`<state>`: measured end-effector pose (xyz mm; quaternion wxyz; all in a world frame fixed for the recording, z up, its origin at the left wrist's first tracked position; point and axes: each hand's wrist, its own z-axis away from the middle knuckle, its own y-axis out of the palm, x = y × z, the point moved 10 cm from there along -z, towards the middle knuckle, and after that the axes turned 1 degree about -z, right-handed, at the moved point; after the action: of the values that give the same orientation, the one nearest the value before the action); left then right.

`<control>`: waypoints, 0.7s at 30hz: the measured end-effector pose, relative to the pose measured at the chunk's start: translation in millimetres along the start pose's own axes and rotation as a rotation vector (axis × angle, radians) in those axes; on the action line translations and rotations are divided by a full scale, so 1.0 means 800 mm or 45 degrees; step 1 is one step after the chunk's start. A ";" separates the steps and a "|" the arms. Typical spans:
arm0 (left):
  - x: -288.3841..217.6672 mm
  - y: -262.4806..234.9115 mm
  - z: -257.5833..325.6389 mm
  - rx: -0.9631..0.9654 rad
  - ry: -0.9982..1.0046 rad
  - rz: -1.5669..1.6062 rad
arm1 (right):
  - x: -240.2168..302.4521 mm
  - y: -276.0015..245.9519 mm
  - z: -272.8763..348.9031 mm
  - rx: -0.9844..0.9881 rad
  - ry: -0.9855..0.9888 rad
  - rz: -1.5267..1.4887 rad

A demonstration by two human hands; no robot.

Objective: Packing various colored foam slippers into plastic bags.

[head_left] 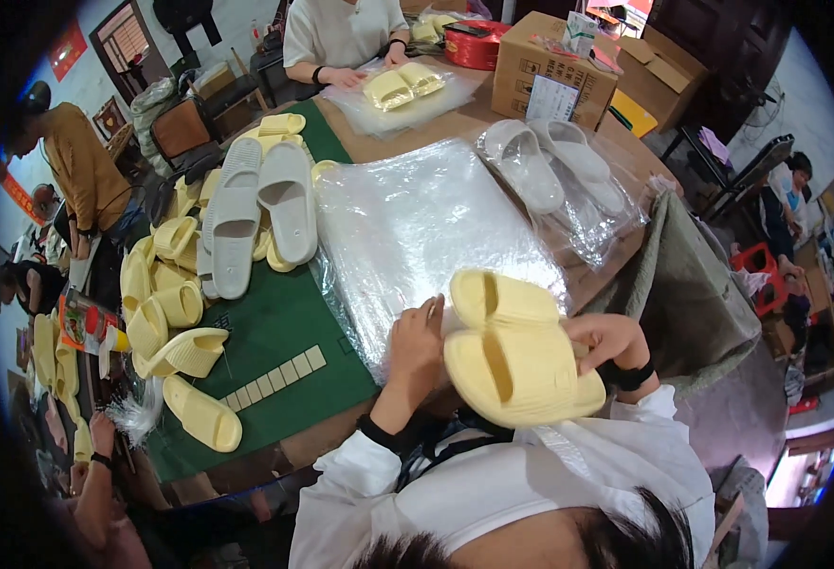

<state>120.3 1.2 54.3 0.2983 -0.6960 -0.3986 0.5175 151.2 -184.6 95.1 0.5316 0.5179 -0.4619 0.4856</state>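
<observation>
My right hand grips a pair of pale yellow slide slippers at their right end, one slipper lying against the other, just above the table's near edge. The fingers of my left hand are bent and drawn together to the left of the slippers, over the lower part of a stack of clear plastic bags. Whether they pinch a bag is hidden. Behind the stack on the right, a pair of white slippers lies on and partly in clear plastic.
Yellow slippers are heaped on a green mat at the left, with grey slippers on top. Across the table a person's hands touch bagged yellow slippers. A cardboard box stands far right; grey cloth hangs at the right edge.
</observation>
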 end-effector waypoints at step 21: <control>-0.014 -0.067 0.012 -0.528 -0.125 -0.053 | 0.033 -0.005 0.003 -0.801 0.248 1.340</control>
<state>96.7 18.7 101.3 0.1394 -0.7081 -0.5247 0.4514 158.1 -185.6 121.1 0.3877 -0.0075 -0.7257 0.5684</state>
